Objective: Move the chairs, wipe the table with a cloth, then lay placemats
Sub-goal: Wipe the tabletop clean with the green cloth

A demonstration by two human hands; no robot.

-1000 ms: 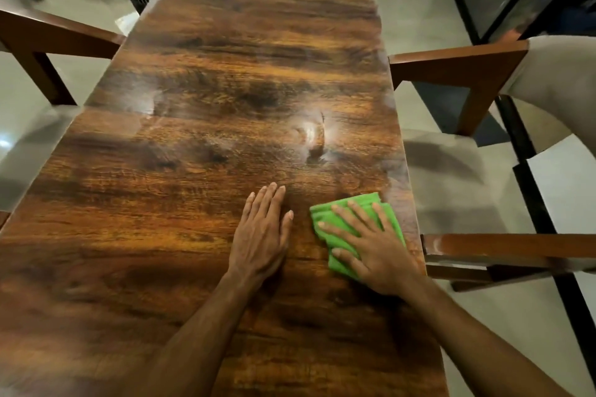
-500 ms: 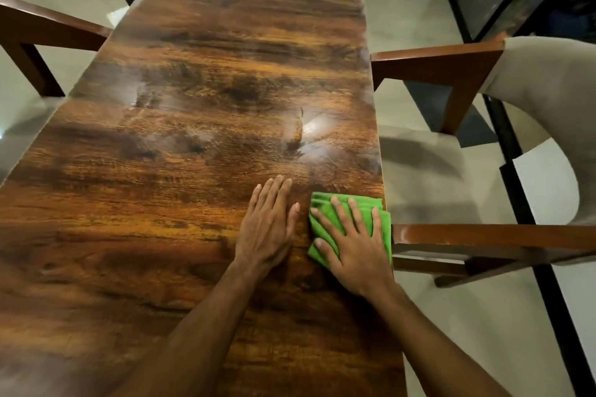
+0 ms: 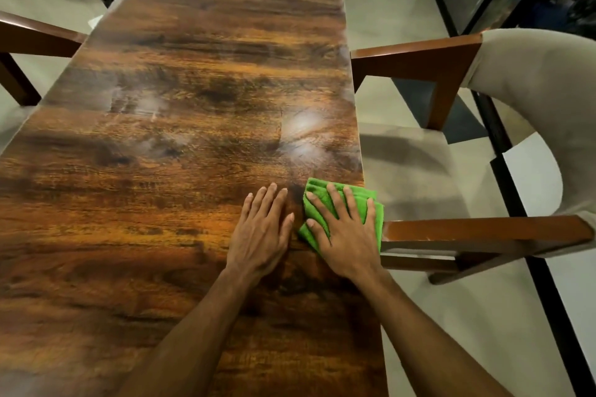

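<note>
Two hands are laid on the counter near its right edge. The right hand is pressed flat on the folded green cloth, fingers spread and straight. Its grip is released, and nothing is clasped. The left hand is laid palm-down on bare wood just beside the cloth, fingers straight, and its grip is likewise released. The cloth lies at the counter's right edge. Its outer corner appears to overhang, just beside the near armrest end of the right chair.

The step in hand is judged to be the wiping. Pale smears and bright patches are seen across the middle of the counter, so much of the surface is judged to be unwiped. For the next move, downward pressure is required on the cloth while it is drawn away from the edge, so that it is not pushed off onto the chair seat. Contact with the armrest is to be avoided.

No placemats are in view. Only an armrest and a leg of the left chair are shown, and the rest is cut off by the frame, as is the counter's near end. Whether the smears are moisture or reflected light cannot be told. The items on the floor beyond the far end are too dark to be identified.
</note>
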